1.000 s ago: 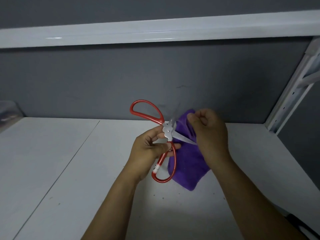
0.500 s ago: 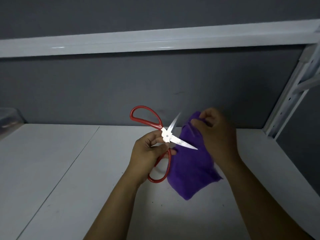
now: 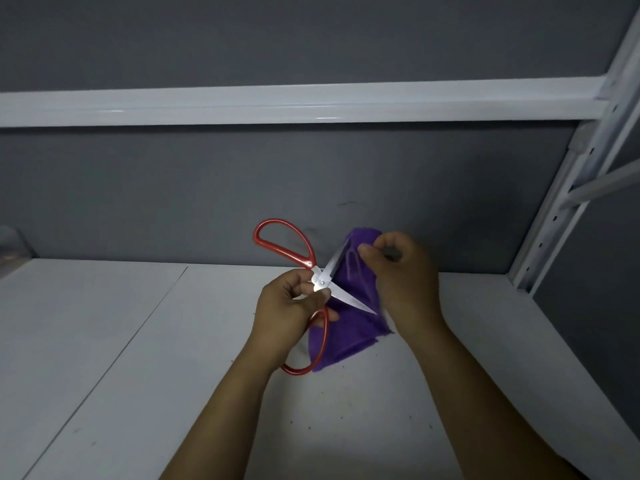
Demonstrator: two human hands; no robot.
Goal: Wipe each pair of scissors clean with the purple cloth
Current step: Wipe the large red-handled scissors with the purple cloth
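Red-handled scissors (image 3: 320, 281) are held up above the white shelf, blades spread apart. My left hand (image 3: 289, 311) grips them near the pivot and around the lower handle loop. My right hand (image 3: 401, 278) holds the purple cloth (image 3: 346, 327) and pinches its top fold over the upper blade, whose tip is hidden in the cloth. The lower blade points down to the right and lies bare in front of the hanging cloth.
The white shelf board (image 3: 138, 358) runs below both hands, with a seam on the left. A grey back wall (image 3: 207, 188) stands behind, a white shelf rail (image 3: 277, 103) above, and a white perforated upright post (image 3: 568, 202) at the right.
My right hand has brought the cloth's top fold over the upper blade, which was bare half a second ago. The scissors stay spread in my left hand.
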